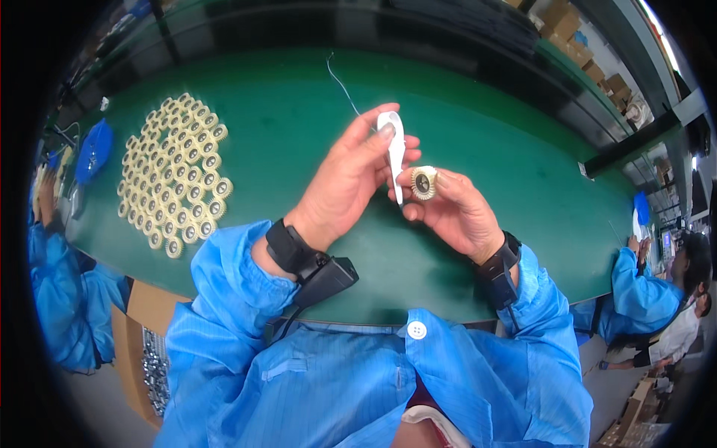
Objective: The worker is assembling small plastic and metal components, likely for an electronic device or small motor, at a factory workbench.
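Observation:
My left hand [343,175] is closed around a white slender plastic piece [394,149], which has a rounded head with a round recess and tapers to a dark tip. My left thumb presses on it just below the head. Between the thumb and fingers of my right hand [464,216] is a cream gear [423,183] with toothed edges and a dark metal centre, tilted to show its face. The gear is just right of the white piece's lower end. A thin pale-blue cord [342,84] runs over the table to behind my left fingers; where it ends is hidden.
Many similar gears [175,168] lie packed together on the green table [299,97] at my left. Beyond them is a blue bag [93,151]. A cardboard box [138,336] of small metal parts stands below the table edge. Co-workers in blue sit at both sides.

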Demonstrator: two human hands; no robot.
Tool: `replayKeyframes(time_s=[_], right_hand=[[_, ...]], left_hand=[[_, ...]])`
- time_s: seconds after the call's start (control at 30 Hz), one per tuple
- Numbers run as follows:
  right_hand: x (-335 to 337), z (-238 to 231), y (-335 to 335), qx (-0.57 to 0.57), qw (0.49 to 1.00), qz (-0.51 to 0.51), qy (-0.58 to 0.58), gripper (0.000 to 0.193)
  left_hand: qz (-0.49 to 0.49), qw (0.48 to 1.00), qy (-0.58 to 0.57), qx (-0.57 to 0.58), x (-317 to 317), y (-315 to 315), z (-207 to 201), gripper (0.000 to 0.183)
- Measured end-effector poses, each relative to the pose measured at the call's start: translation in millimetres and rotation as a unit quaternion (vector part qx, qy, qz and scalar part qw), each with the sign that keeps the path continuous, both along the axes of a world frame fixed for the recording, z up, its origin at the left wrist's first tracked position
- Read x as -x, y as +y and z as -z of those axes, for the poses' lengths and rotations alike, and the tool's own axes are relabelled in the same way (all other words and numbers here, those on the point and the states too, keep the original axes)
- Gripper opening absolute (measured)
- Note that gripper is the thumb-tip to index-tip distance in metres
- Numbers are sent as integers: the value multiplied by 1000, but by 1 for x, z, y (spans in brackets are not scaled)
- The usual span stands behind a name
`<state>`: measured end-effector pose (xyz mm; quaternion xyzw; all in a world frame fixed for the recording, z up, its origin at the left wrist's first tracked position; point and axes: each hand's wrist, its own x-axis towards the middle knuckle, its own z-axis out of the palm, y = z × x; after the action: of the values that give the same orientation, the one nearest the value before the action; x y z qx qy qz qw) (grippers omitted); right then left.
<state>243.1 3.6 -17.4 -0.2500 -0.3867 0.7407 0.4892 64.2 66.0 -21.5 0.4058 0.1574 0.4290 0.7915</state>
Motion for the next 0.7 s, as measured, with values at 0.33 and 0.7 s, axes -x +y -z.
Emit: replayKeyframes(time_s=[0.33, 0.7], right_hand=[[-42, -16, -16, -132, 953, 182, -205, 45], [-36, -1, -12, -171, 932, 135, -290, 32]], left_hand=[[96, 980, -107, 137, -11, -24, 13, 41], [177, 974, -49, 135, -11, -32, 18, 41]])
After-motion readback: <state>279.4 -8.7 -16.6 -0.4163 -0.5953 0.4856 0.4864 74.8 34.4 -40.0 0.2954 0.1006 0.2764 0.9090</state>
